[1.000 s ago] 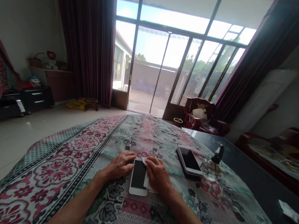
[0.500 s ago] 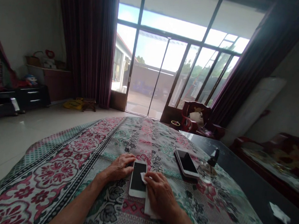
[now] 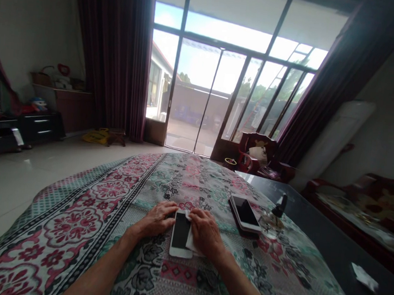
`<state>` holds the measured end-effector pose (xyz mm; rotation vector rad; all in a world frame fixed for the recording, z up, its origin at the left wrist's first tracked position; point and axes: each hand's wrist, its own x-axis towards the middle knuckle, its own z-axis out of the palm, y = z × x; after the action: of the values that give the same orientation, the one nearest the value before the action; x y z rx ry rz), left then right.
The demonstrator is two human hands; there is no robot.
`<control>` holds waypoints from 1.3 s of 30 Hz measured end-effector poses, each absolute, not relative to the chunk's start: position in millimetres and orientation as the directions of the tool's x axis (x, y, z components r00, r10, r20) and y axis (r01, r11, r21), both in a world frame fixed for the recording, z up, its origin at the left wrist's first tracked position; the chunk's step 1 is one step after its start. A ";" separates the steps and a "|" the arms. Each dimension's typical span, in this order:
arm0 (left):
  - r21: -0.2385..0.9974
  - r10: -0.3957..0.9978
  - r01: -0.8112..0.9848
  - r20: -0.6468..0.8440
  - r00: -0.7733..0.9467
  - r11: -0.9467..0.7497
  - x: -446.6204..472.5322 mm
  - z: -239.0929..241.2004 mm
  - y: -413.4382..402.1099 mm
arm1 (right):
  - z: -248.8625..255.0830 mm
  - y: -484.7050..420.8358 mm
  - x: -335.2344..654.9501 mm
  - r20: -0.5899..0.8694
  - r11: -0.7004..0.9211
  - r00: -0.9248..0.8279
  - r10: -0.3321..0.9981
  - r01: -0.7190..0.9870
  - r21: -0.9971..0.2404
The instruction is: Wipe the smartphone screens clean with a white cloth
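A white smartphone [image 3: 180, 237] with a dark screen lies face up on the patterned cloth, between my hands. My left hand [image 3: 159, 218] is closed against its left edge, thumb and fingertips holding it at the upper left side. Pinched in my right hand [image 3: 205, 232] is a white tissue [image 3: 192, 244], pressed on the phone's upper right part. Part of the tissue hangs down under the palm, and my fingers hide the phone's upper right corner. To the right, a stack of phones [image 3: 246, 214] rests on the cloth, the top one white-framed with a black screen.
A clear bottle with a black pump top [image 3: 276, 217] stands right of the stacked phones. The floral tablecloth [image 3: 85, 223] covers most of the dark table [image 3: 323, 234]. A crumpled tissue [image 3: 364, 277] lies on the table's bare right side. Wooden chairs and a glass door stand beyond.
My right hand has slid the tissue up along the phone's right side, toward its top edge. My left hand has stayed at the left edge.
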<state>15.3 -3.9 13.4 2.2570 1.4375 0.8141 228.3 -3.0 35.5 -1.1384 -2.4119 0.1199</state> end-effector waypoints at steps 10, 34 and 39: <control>0.566 0.911 0.713 0.258 0.323 -0.413 13.5 12.3 -3.7 | 38.0 -39.2 230.1 0.376 0.691 -0.587 0.717 0.668 -0.275; 0.584 0.918 0.711 0.194 0.347 -0.392 10.7 19.0 -8.2 | 33.5 -20.7 217.0 0.404 0.671 -0.547 0.733 0.680 -0.296; 0.600 0.915 0.695 0.193 0.354 -0.396 6.8 14.2 -5.3 | 34.2 -17.7 212.3 0.395 0.686 -0.569 0.721 0.664 -0.296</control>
<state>6.8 -5.3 14.2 2.2056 1.4052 0.7149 212.3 -17.7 34.2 -1.0678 -2.4077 0.1553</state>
